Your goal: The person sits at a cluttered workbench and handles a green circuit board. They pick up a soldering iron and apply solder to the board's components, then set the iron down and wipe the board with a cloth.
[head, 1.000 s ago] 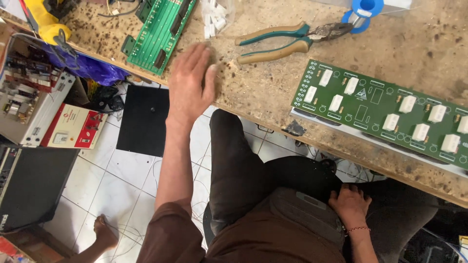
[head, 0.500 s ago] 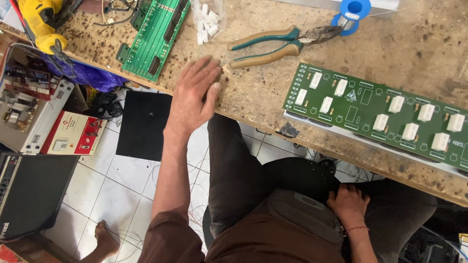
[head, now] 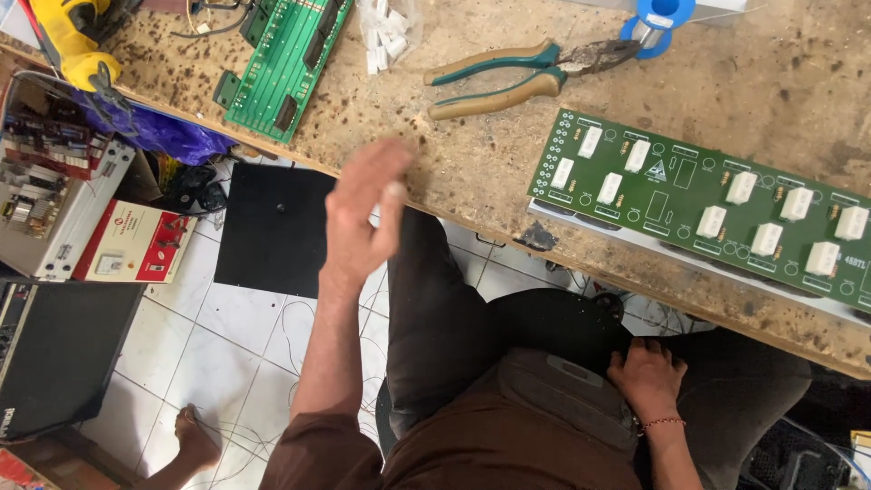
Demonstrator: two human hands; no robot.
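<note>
My left hand [head: 363, 213] hovers just off the front edge of the worn wooden workbench [head: 472, 172], fingers stretched out and blurred by motion, with nothing seen in it. My right hand [head: 646, 372] rests on my dark trousers at my lap, fingers spread. A wide green circuit board [head: 708, 204] with several white block parts lies on the bench to the right. Green-handled pliers [head: 522, 77] lie beyond my left hand. A narrow green circuit board [head: 286, 63] sits at the left.
A clear bag of white parts [head: 386, 32], a blue spool [head: 658, 18] and a yellow tool [head: 73, 41] lie at the back. Under the bench are a black square panel [head: 272, 227], a red-and-white box [head: 132, 240], an open grey chassis [head: 45, 181], a black cabinet [head: 54, 354] and a bare foot [head: 195, 436].
My left hand was lying flat on the bench edge; it has lifted off and pulled back towards me. My right hand stays on my lap.
</note>
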